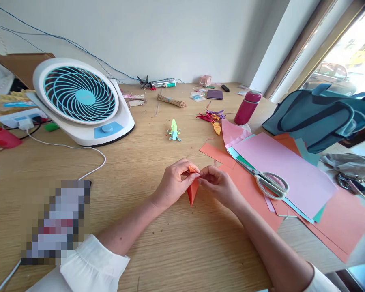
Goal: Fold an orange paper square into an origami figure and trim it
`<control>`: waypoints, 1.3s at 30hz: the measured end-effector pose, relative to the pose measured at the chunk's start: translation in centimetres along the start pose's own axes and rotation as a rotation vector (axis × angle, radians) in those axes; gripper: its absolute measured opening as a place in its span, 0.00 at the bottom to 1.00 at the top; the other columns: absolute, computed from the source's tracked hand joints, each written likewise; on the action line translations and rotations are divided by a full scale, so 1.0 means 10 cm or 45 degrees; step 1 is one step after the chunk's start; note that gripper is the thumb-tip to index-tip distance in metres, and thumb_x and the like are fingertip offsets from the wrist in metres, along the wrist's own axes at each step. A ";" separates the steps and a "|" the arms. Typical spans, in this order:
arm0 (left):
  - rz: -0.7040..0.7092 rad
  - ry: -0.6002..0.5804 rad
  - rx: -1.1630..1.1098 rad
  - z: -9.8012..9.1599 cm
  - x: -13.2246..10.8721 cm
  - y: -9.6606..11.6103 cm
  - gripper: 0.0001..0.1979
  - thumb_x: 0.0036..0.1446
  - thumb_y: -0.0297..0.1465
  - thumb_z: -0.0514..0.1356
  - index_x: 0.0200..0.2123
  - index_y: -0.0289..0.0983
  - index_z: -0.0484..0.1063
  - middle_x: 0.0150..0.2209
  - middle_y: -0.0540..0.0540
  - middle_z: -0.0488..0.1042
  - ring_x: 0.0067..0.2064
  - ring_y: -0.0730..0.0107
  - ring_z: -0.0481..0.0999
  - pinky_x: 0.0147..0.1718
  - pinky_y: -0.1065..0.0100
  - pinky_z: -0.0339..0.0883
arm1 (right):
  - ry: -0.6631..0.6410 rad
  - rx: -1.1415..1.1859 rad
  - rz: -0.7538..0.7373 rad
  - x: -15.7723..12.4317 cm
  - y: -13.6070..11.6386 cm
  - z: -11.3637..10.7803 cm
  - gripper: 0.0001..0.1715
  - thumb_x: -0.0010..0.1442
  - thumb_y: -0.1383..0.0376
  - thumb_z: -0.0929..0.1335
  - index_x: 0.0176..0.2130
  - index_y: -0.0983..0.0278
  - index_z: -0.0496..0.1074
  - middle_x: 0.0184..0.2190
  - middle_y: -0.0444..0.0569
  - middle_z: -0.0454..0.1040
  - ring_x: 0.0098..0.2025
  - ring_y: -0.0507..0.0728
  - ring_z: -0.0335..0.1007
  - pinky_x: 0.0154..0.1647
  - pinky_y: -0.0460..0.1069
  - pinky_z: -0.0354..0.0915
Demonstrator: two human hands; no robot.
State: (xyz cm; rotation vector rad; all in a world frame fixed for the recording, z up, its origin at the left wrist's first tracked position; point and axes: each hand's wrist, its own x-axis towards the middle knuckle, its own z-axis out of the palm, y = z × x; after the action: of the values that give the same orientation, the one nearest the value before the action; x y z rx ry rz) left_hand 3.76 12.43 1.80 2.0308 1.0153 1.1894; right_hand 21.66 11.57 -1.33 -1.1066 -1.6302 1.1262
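A small orange folded paper [192, 194] with a narrow point toward me is held above the middle of the table. My left hand [176, 178] pinches it between thumb and fingers. From the other side my right hand [215, 182] has thumb and forefinger closed at the paper's edge, close to the left fingertips. The fingers hide part of the folds. Beyond my hands stands a small green and blue folded paper figure [174, 130]. Right of my right hand lies an orange paper strip [217, 154].
Coloured paper sheets [298, 170] are piled at the right, with scissors [270, 184] on top. A white fan [82, 99] stands at the left, its cable beside a pixelated device [57, 219]. A red bottle [248, 107], a blue bag [319, 115] and several folded paper pieces [214, 117] are farther back.
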 end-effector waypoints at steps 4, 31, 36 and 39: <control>-0.074 -0.121 -0.013 -0.01 -0.03 -0.10 0.05 0.59 0.22 0.62 0.34 0.36 0.76 0.34 0.49 0.74 0.37 0.71 0.74 0.39 0.70 0.67 | -0.083 -0.152 0.038 0.02 0.00 -0.07 0.05 0.58 0.63 0.68 0.35 0.63 0.74 0.30 0.44 0.72 0.30 0.52 0.65 0.31 0.47 0.60; 0.031 -0.420 0.404 -0.03 -0.18 -0.18 0.09 0.53 0.17 0.61 0.31 0.37 0.71 0.36 0.48 0.73 0.41 0.66 0.72 0.42 0.66 0.67 | -0.108 -0.458 -0.101 -0.06 -0.04 -0.02 0.10 0.54 0.76 0.66 0.32 0.62 0.73 0.31 0.42 0.69 0.27 0.48 0.61 0.29 0.44 0.58; -0.006 -0.383 0.382 0.01 -0.24 -0.14 0.11 0.51 0.15 0.59 0.29 0.37 0.69 0.33 0.49 0.72 0.40 0.66 0.71 0.41 0.66 0.67 | -0.135 -0.499 -0.144 -0.09 0.00 0.00 0.10 0.55 0.75 0.66 0.31 0.62 0.73 0.32 0.44 0.68 0.27 0.49 0.62 0.29 0.44 0.59; -0.017 -0.372 0.370 0.01 -0.26 -0.13 0.11 0.51 0.15 0.59 0.29 0.37 0.69 0.33 0.49 0.72 0.39 0.66 0.71 0.40 0.66 0.67 | -0.193 -0.506 -0.164 -0.08 0.00 -0.03 0.09 0.56 0.74 0.65 0.33 0.62 0.73 0.32 0.44 0.69 0.28 0.49 0.64 0.30 0.44 0.60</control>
State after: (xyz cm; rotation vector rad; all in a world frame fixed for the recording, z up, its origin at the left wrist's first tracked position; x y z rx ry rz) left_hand 2.65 11.00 -0.45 2.3315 1.1002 0.7403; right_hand 22.13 10.85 -1.40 -1.1622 -2.0761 0.8386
